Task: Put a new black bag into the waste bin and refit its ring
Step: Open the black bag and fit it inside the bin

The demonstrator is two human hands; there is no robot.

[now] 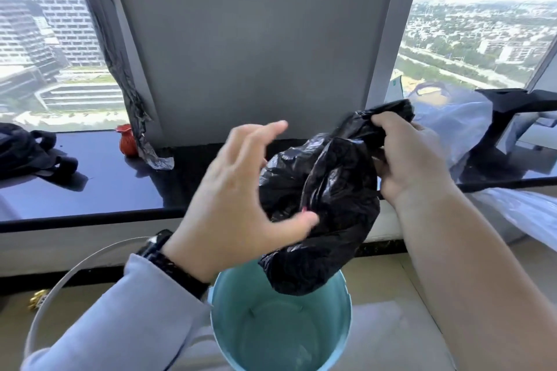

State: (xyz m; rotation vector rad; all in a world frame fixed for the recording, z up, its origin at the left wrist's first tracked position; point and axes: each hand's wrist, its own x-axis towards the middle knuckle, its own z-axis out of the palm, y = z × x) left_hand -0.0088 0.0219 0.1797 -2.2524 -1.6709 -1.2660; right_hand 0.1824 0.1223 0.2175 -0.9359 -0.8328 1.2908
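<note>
A crumpled black bag [325, 205] hangs in the air above the open teal waste bin [343, 310], which stands empty on the floor below. My right hand [410, 159] grips the bag's upper edge. My left hand [241, 205] is spread at the bag's left side, thumb touching the plastic, fingers apart. A pale ring [69, 277] loops around my left forearm, off the bin.
A dark window sill [99, 190] runs across, with a small red pot [128, 140], a black pouch [27, 150] at the left, and a pale plastic bag [452, 126] and black object [512, 111] at the right. A grey pillar stands behind.
</note>
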